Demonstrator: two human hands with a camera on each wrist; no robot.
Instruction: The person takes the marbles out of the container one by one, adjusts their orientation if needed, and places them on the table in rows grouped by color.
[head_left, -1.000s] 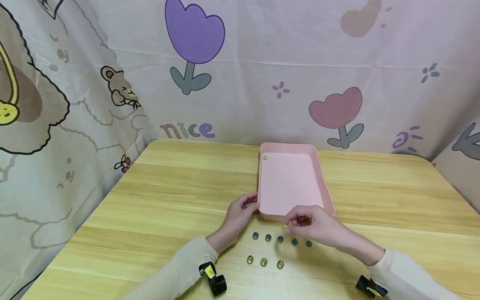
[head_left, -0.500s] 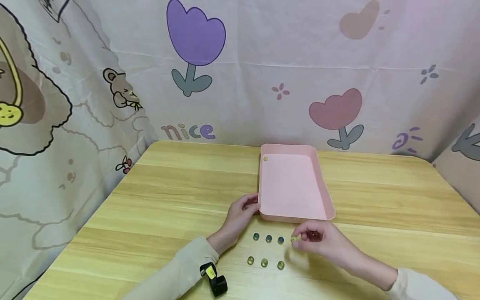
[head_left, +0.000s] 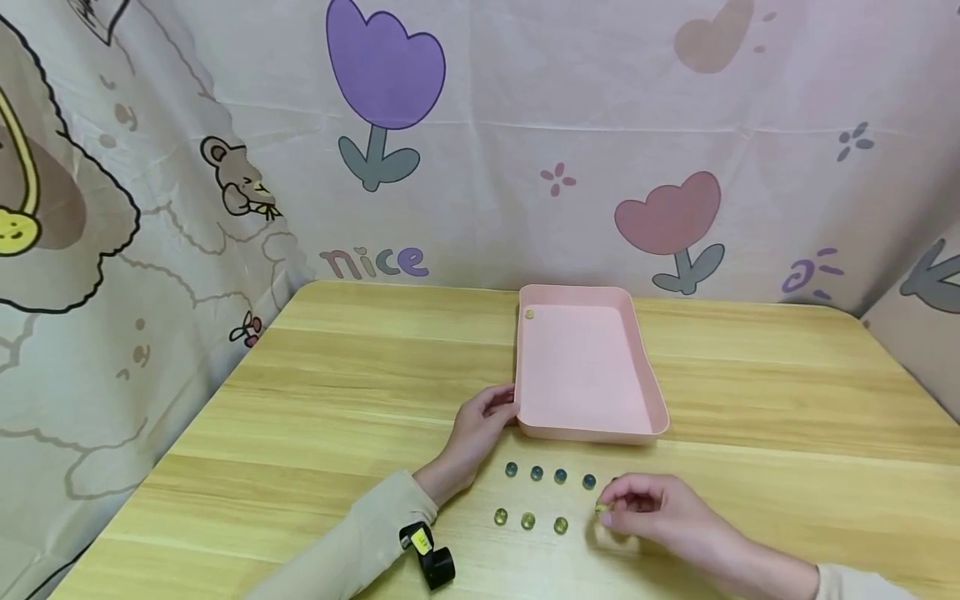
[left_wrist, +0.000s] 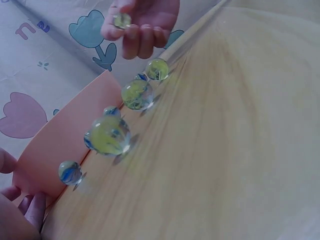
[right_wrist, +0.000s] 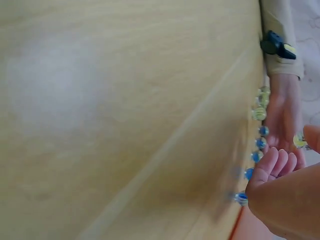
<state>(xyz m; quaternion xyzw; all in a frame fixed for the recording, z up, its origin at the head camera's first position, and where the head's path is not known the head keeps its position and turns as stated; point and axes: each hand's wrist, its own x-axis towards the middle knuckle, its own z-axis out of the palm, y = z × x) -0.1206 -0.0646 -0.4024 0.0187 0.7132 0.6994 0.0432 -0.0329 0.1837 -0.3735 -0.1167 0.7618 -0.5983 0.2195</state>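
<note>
A yellow glass marble is pinched between the thumb and forefinger of my right hand, just above the table. This marble also shows at the fingertips in the left wrist view. My left hand holds the pink tray at its left wall near the front corner. In front of the tray runs a row of several blue marbles, the rightmost partly hidden behind my right fingers. Nearer to me lie three yellow marbles. Another yellow marble sits in the tray's far left corner.
The wooden table extends to both sides of the tray. A printed cloth hangs behind it and along the left. A black wrist camera is strapped over my left sleeve.
My right hand has moved from the tray's front edge toward me and to the right, carrying the pinched yellow marble past the blue row. My left hand has stayed at the tray.
</note>
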